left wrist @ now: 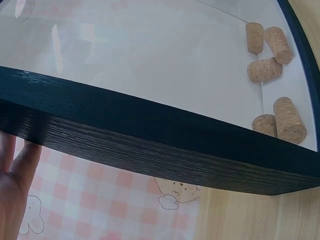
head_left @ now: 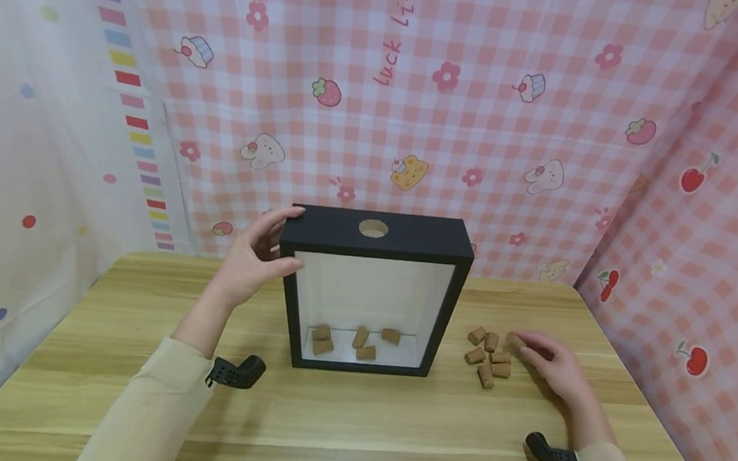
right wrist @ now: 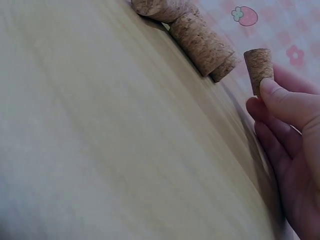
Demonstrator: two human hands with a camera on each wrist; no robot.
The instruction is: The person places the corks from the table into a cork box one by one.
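Observation:
A black-framed shadow box (head_left: 420,238) with a clear front stands upright on the table, a round hole (head_left: 373,229) in its top. Several corks (head_left: 366,352) lie on its white floor inside. My left hand (head_left: 244,265) grips the box's upper left corner, thumb at the front edge and a fingertip on top; in the left wrist view most of that hand is out of frame. To the right of the box, my right hand (head_left: 555,365) pinches one cork (right wrist: 260,70) between thumb and fingers, beside a loose group of corks (head_left: 500,370).
The wood-grain table (head_left: 355,429) runs back to a pink checked cloth (head_left: 376,131) hanging close behind the box. More patterned cloth (head_left: 696,246) hangs along the right side, and a white dotted sheet (head_left: 39,164) along the left.

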